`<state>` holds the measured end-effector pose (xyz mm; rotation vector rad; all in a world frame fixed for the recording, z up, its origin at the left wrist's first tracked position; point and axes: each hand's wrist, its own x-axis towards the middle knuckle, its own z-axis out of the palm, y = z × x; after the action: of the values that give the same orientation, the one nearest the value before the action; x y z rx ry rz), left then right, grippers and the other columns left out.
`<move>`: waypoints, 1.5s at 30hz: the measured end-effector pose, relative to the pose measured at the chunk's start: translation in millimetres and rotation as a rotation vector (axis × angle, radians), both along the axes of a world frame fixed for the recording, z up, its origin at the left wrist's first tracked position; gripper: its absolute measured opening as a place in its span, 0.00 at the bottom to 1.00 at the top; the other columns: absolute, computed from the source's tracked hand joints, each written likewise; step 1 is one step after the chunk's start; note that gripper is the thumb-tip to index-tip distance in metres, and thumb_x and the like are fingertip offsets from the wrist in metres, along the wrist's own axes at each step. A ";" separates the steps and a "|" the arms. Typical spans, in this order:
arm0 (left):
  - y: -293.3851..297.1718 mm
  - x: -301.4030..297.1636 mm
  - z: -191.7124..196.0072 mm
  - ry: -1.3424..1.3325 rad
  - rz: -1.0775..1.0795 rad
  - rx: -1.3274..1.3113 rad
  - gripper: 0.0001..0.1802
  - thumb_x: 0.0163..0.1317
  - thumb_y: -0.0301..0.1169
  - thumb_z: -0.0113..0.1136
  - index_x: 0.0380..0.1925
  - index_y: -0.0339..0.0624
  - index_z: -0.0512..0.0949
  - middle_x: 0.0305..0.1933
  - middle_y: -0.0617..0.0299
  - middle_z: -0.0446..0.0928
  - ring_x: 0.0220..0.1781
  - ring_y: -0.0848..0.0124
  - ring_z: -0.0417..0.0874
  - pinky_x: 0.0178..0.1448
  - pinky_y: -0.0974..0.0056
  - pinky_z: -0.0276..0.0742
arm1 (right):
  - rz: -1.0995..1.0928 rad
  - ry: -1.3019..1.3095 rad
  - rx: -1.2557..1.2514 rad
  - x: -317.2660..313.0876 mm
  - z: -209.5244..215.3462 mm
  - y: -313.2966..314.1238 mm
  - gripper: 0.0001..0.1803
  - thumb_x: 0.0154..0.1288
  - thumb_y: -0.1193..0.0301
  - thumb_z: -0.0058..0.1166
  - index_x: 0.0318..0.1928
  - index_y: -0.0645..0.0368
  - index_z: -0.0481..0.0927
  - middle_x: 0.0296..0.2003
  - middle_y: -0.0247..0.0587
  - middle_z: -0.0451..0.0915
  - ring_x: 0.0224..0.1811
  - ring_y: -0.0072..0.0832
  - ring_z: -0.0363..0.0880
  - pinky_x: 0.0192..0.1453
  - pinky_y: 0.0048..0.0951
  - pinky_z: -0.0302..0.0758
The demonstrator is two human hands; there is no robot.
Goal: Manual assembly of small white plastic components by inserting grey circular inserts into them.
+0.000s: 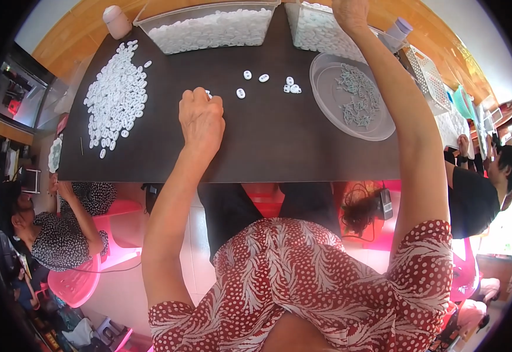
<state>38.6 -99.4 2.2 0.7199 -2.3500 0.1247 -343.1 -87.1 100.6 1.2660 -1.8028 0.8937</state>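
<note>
My left hand (202,120) rests low over the dark table with its fingers curled inward. A bit of a small white oval plastic piece (209,93) shows at its fingertips. To its right lie several loose white oval pieces (241,93) with dark slots, some of them bunched together. My right hand (351,13) is stretched far forward, above the right clear bin (326,36) full of white pieces. The top edge cuts it off, so its fingers are hidden. Below that forearm sits a round clear tray (326,111) holding many small grey-green metal-looking parts (359,97).
A big heap of white oval pieces (115,97) covers the table's left side. At the back stand another full clear bin (209,32), a pink bottle (116,22) and a lilac-capped bottle (398,30). A white perforated basket (427,79) is at right. People sit on both sides.
</note>
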 end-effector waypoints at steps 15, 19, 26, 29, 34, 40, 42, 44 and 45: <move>9.4 -5.0 11.9 -0.139 -0.020 -0.043 0.05 0.43 0.21 0.60 0.22 0.38 0.74 0.29 0.56 0.70 0.36 0.60 0.71 0.39 0.59 0.68 | 0.482 -0.198 0.080 95.9 11.0 49.6 0.10 0.50 0.70 0.58 0.35 0.57 0.83 0.30 0.49 0.80 0.35 0.43 0.79 0.43 0.41 0.73; 32.4 1.0 24.7 0.144 -0.204 0.399 0.04 0.52 0.23 0.59 0.25 0.36 0.74 0.28 0.61 0.72 0.33 0.66 0.74 0.36 0.64 0.68 | 0.702 -0.495 0.343 185.8 -34.5 105.6 0.09 0.54 0.75 0.59 0.37 0.62 0.82 0.32 0.40 0.81 0.35 0.28 0.78 0.44 0.28 0.75; 56.4 -0.3 31.3 0.241 -0.331 1.228 0.06 0.54 0.27 0.59 0.28 0.33 0.77 0.28 0.58 0.75 0.31 0.70 0.76 0.37 0.66 0.70 | 0.741 -0.676 0.296 236.1 -68.3 148.8 0.05 0.52 0.79 0.60 0.32 0.62 0.81 0.28 0.37 0.78 0.32 0.29 0.74 0.36 0.28 0.71; 60.4 -0.5 31.9 0.277 -0.370 1.394 0.07 0.54 0.28 0.60 0.28 0.33 0.77 0.27 0.59 0.75 0.30 0.73 0.75 0.36 0.68 0.69 | 0.766 -0.653 0.276 235.2 -68.6 155.1 0.05 0.51 0.79 0.61 0.31 0.62 0.80 0.27 0.36 0.78 0.31 0.28 0.73 0.35 0.28 0.70; 62.2 -16.2 24.5 0.269 -0.396 1.204 0.04 0.55 0.27 0.60 0.29 0.37 0.78 0.28 0.58 0.76 0.31 0.68 0.77 0.36 0.66 0.70 | 0.717 -0.690 0.180 233.2 -69.8 167.4 0.04 0.48 0.80 0.60 0.25 0.62 0.77 0.21 0.36 0.73 0.26 0.30 0.69 0.29 0.30 0.67; 35.9 -71.6 10.8 0.154 -0.352 0.408 0.08 0.53 0.26 0.61 0.34 0.47 0.81 0.28 0.58 0.74 0.35 0.59 0.74 0.40 0.56 0.71 | 0.635 -0.738 0.155 228.2 -80.1 194.7 0.04 0.49 0.81 0.59 0.25 0.62 0.76 0.20 0.35 0.72 0.24 0.28 0.67 0.27 0.29 0.65; 23.6 -87.7 -0.5 0.057 -0.315 0.255 0.10 0.54 0.27 0.61 0.38 0.49 0.82 0.27 0.60 0.73 0.36 0.61 0.75 0.41 0.58 0.71 | 0.623 -0.761 0.154 228.0 -81.1 203.3 0.04 0.49 0.81 0.59 0.25 0.63 0.76 0.20 0.35 0.72 0.24 0.28 0.67 0.27 0.29 0.64; 18.4 -99.6 -6.5 0.026 -0.296 0.234 0.10 0.53 0.28 0.62 0.37 0.50 0.82 0.27 0.60 0.73 0.35 0.61 0.75 0.40 0.58 0.71 | 0.608 -0.786 0.152 226.5 -82.4 209.9 0.04 0.49 0.81 0.59 0.25 0.63 0.76 0.20 0.35 0.72 0.24 0.28 0.67 0.27 0.28 0.64; 18.3 -104.8 -6.7 -0.006 -0.274 0.216 0.10 0.53 0.28 0.62 0.36 0.50 0.82 0.27 0.60 0.73 0.35 0.61 0.75 0.40 0.57 0.71 | 0.605 -0.800 0.146 225.4 -83.0 213.3 0.04 0.49 0.81 0.59 0.25 0.63 0.77 0.20 0.35 0.72 0.24 0.27 0.67 0.27 0.28 0.64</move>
<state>-66.2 -81.1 -4.4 0.4893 -2.4656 -0.2507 -117.7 126.2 17.6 1.7491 -2.1159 1.8317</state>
